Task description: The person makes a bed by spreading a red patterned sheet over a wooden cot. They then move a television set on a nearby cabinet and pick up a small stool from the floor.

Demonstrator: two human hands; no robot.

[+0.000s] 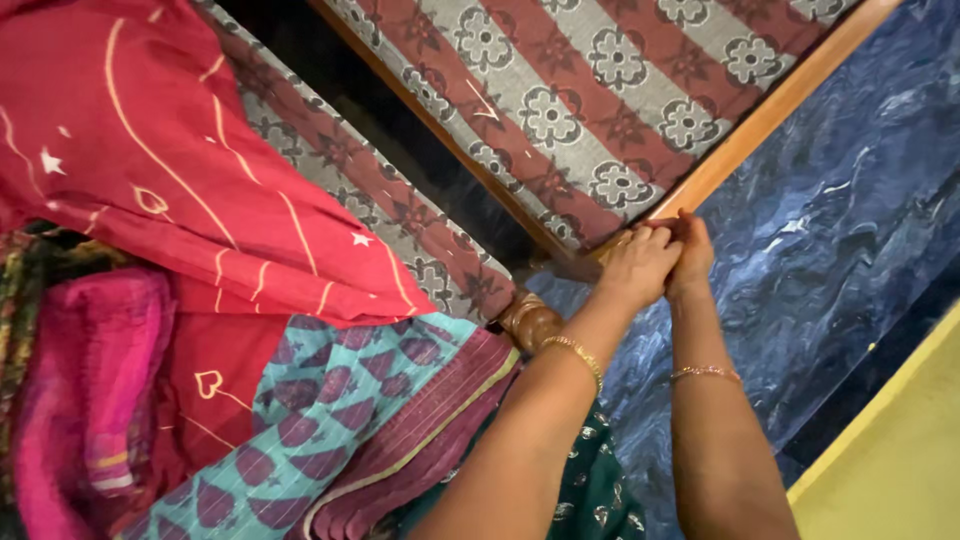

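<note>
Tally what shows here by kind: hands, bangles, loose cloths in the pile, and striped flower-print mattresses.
Hands: 2, the left hand and right hand, both at the wooden frame corner
Bangles: 2, gold bangle, thin bangle
Loose cloths: 3, red cloth, pink cloth, teal cloth
Mattresses: 2, upper mattress, lower mattress
Total: 9

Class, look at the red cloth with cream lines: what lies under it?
Under the red cloth show a teal patterned cloth and a pink cloth. Whatever lies deeper is covered.

Head camera looks steeply down, close above both forearms.
</note>
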